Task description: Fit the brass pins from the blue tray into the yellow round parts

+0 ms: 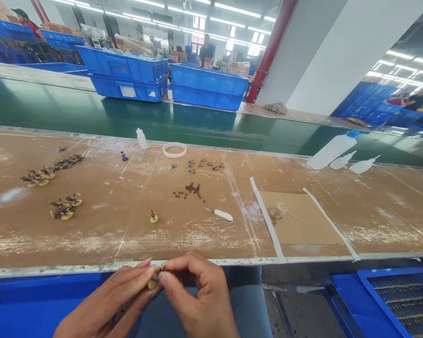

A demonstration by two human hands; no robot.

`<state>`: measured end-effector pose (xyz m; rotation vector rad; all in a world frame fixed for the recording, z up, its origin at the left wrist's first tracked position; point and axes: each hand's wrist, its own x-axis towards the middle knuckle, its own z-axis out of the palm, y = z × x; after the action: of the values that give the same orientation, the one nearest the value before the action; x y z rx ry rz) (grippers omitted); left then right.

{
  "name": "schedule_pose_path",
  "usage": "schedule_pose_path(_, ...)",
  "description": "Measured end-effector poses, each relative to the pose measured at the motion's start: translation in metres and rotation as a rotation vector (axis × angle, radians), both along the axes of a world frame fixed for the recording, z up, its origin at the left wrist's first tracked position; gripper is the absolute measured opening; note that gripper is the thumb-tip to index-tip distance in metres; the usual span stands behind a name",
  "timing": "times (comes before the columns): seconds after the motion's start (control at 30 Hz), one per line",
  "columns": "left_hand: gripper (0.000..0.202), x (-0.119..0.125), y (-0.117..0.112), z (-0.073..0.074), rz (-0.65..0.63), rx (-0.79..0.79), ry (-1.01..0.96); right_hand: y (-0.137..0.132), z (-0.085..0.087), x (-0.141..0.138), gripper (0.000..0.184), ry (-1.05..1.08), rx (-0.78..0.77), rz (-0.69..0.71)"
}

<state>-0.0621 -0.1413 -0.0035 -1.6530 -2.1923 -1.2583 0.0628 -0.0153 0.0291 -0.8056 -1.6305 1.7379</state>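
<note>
Just below the table's front edge, my left hand [116, 296] is closed on a small figurine [152, 282] with a round yellow base. The thumb and forefinger of my right hand [202, 293] pinch the figurine's other end. Fingers cover most of it, so any small part between them cannot be made out. On the table ahead stands a single figurine [153, 217] on a yellow base. A scatter of small dark brown rings [193, 188] lies beyond it, with a white-handled knife [223, 215] to the right.
Figurine groups stand at left [64, 209] and far left [38, 176]; small blue-and-yellow pieces [204, 164] lie farther back. White tape roll [174, 150], small bottle [141, 139], large bottle [333, 150], cardboard sheet [310, 230] with a small cup [281, 209]. Blue bins [207, 87] stand behind the green conveyor [204, 124].
</note>
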Motion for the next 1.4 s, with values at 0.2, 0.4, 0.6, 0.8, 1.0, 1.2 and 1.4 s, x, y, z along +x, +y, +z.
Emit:
schedule_pose_path(0.2, 0.028, 0.001, 0.013, 0.016, -0.047, 0.035, 0.027, -0.001, -0.002, -0.010, 0.037, 0.059, -0.136, 0.095)
schedule_pose_path(0.4, 0.033, -0.019, 0.014, 0.017, 0.179, -0.010, 0.133, 0.011, -0.018, -0.035, 0.023, 0.019, -0.068, 0.130)
schedule_pose_path(0.6, 0.078, -0.135, -0.012, 0.019, 0.634, -0.142, 0.202, 0.041, -0.031, -0.060, 0.008, -0.186, 0.485, 0.074)
schedule_pose_path(0.8, 0.077, -0.205, -0.022, 0.007, 0.598, -0.331, 0.110, 0.043, -0.035, -0.083, 0.023, -0.353, 0.714, 0.155)
schedule_pose_path(1.0, 0.054, -0.210, -0.017, 0.003, 0.546, -0.373, 0.039, 0.040, -0.029, -0.093, 0.035, -0.561, 0.919, 0.151)
schedule_pose_path(1.2, 0.050, -0.218, -0.019, -0.003, 0.490, -0.352, -0.053, 0.036, -0.019, -0.101, 0.027, -0.702, 1.028, 0.213)
schedule_pose_path(1.4, 0.061, -0.212, -0.021, 0.001, 0.419, -0.247, -0.134, 0.037, -0.029, -0.100, 0.012, -0.624, 1.065, 0.161)
